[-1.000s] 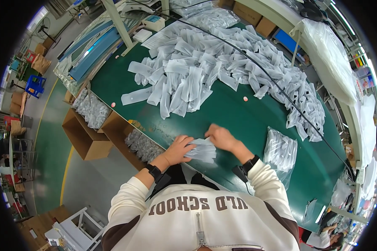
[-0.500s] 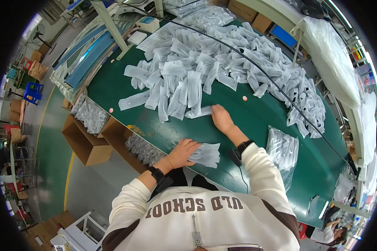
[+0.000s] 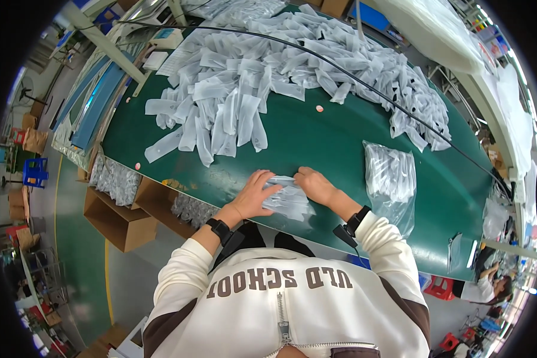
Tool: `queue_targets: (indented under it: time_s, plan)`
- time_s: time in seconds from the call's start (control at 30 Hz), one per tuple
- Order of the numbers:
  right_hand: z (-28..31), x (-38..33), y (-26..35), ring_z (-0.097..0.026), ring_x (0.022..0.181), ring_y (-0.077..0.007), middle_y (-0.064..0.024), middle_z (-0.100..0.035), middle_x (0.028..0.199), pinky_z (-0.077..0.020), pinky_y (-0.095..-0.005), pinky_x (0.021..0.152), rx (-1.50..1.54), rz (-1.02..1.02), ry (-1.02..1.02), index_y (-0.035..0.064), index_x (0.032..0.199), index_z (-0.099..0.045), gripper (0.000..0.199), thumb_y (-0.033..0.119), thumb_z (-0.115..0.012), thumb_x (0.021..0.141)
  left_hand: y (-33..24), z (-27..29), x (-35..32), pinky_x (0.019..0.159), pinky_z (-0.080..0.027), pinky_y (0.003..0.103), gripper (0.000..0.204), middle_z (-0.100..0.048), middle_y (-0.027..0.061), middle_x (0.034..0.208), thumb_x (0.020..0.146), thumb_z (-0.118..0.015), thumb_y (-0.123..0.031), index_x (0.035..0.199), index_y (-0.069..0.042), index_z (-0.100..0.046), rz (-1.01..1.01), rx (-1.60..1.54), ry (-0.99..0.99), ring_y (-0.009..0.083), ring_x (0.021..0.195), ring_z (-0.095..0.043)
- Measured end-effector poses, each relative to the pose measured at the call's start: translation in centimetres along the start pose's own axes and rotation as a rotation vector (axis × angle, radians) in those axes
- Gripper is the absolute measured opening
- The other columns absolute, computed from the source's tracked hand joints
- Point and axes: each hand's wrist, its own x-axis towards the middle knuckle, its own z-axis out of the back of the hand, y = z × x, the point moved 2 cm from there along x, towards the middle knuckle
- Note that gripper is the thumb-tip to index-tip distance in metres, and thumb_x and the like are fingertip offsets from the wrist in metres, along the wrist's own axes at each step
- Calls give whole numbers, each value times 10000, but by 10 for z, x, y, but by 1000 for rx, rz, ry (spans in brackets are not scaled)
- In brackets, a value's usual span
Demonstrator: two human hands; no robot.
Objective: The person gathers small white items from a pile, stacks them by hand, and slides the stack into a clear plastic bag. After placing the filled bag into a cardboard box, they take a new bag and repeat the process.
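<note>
A small stack of flat white packets (image 3: 290,201) lies at the near edge of the green table (image 3: 334,143). My left hand (image 3: 253,194) rests on the stack's left side with fingers spread. My right hand (image 3: 314,185) presses on the stack's top right and holds a packet against it. A large heap of the same white packets (image 3: 250,83) covers the far half of the table.
A clear plastic bag filled with packets (image 3: 391,176) lies to the right of my hands. A black cable (image 3: 364,86) runs across the heap. Cardboard boxes with bagged packets (image 3: 116,191) stand below the table's left edge. Another person (image 3: 483,286) sits at far right.
My right hand, which reached out to the heap half a second ago, has come back to the stack with a packet. My left hand stayed on the stack.
</note>
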Motion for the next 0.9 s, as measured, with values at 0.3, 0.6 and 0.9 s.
queue_targets:
  time_s: [0.3,0.6,0.9]
  plan:
    - [33,-25,33,-500,1183,-430,-247,-524,1250,-428,-481,999,-32,13,-239,2,1277,-548,666,408,-743,786,-1,-18,8,1084,-345,512,765,-410,199,1359,581,-853,-246,1277,-118,-563,-15,-76,34,432,1273,-363]
    - [-51,-28,52,-379,1262,-471,-311,-352,1396,-346,-537,1056,-86,-125,-159,18,1483,-305,990,420,-796,722,9,-38,11,1000,-403,454,332,-523,212,1203,856,-581,-84,1177,-19,-531,217,-303,-329,396,1127,-492]
    - [-48,-53,59,-416,1180,-464,-326,-393,1299,-413,-510,1000,-55,-171,-225,2,1449,-366,891,265,-797,715,0,-46,39,954,-424,435,226,-575,178,1103,880,-441,-13,1055,-13,-584,115,-223,-203,361,1070,-522]
